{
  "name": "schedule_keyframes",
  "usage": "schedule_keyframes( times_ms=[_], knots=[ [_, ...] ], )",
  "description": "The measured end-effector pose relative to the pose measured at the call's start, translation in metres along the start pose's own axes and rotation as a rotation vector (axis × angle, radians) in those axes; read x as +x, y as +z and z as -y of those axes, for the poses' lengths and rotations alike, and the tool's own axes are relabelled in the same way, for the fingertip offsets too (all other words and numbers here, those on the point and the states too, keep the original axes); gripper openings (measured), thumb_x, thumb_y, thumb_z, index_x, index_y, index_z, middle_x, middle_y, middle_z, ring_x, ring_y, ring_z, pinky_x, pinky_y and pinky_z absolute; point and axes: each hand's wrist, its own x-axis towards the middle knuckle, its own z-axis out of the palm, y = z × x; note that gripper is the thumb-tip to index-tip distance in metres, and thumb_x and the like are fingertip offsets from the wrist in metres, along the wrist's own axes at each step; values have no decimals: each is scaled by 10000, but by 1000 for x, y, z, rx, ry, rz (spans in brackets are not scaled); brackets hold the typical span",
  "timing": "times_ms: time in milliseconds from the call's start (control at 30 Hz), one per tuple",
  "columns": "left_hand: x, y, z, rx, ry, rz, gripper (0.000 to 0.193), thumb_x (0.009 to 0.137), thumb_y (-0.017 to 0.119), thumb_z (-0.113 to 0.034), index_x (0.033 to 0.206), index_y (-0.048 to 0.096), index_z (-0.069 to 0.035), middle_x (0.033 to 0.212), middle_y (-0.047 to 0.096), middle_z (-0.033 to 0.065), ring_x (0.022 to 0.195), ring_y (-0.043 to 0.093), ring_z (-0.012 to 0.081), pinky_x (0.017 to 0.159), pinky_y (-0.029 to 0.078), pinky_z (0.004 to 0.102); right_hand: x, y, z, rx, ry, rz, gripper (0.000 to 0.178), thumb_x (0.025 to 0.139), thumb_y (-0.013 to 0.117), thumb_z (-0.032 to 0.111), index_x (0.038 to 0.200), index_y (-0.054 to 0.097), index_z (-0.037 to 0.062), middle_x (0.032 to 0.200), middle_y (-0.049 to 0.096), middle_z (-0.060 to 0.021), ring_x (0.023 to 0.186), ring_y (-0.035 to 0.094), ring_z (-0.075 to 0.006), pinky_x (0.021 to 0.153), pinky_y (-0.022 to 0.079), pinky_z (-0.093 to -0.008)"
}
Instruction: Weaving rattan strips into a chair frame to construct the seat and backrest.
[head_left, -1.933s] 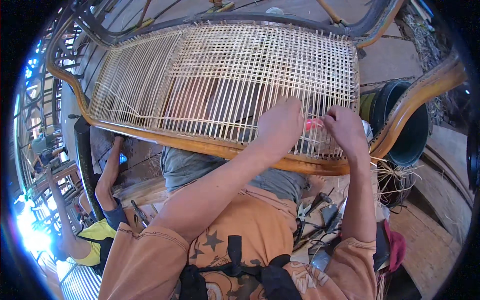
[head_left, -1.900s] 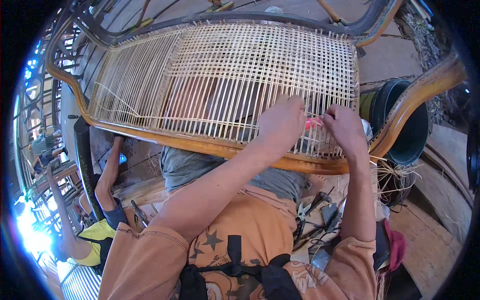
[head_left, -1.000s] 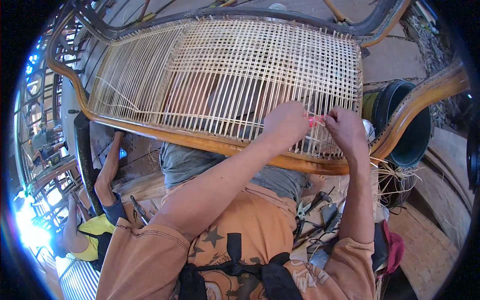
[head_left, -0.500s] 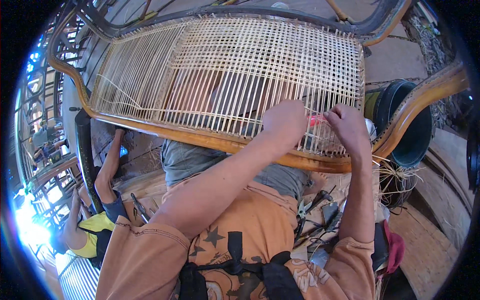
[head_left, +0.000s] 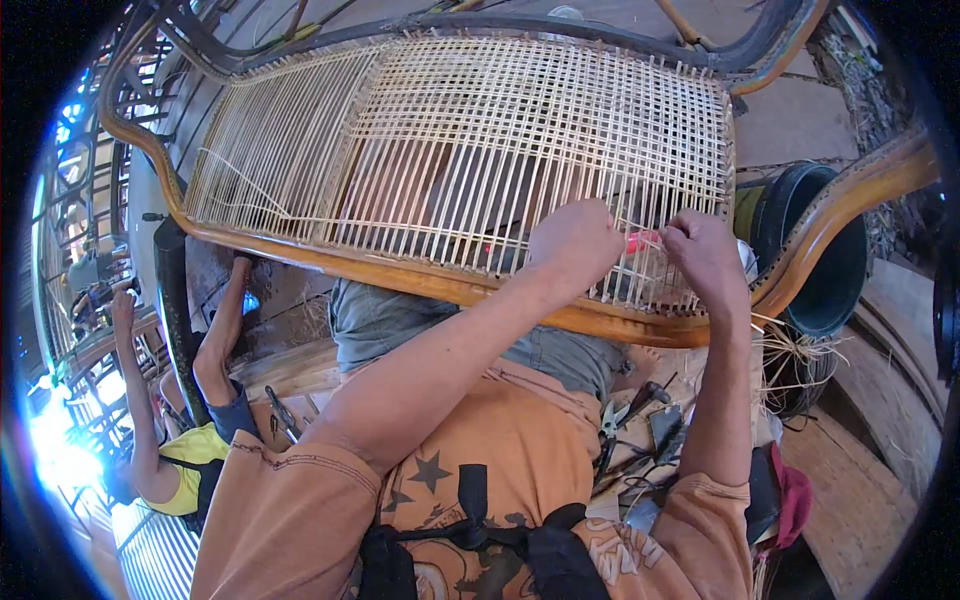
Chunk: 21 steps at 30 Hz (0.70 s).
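While L hand [head_left: 577, 245] & R hand [head_left: 708, 258] are resting at the cane panel [head_left: 540, 110], frame's upper ctr, I can't tell if they're gripping; pulling strands [head_left: 440, 190] evenly is prob. best.

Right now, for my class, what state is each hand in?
Left hand: closed over the woven cane panel; anything held is hidden.
Right hand: closed over it too; cannot tell whether it holds anything.

Up it goes: the co-worker's arm [head_left: 142, 420], held low half a second ago, has now been stretched upward, hand [head_left: 122, 308] raised. Meanwhile, the left hand [head_left: 575, 245] has been rolled slightly, fingers tucked lower than in the opening moments.
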Motion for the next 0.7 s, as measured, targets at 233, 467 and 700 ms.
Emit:
schedule_keyframes(
  times_ms=[233,467,700],
  knots=[
    [-8,0,9,161,211,-140,184,813,573,-209,812,646,-40,808,655,168,773,636,344,726,510,434,-3,10,22,-139,34,5,278,838,528,292,850,638,37,836,634,-194,821,607,-380,732,467,-456],
    [-9,-6,2,413,165,-73,188,824,595,-222,824,650,-42,804,646,169,792,635,334,731,509,431,-6,9,16,-89,41,-7,295,853,535,319,854,640,43,841,638,-190,825,615,-368,721,468,-451],
    [-6,-9,14,26,90,-73,197,820,593,-226,790,638,-37,798,642,175,779,635,327,718,507,431,-6,14,17,-20,47,7,317,857,540,348,859,645,49,834,645,-177,811,624,-352,723,471,-441]
  ],
)
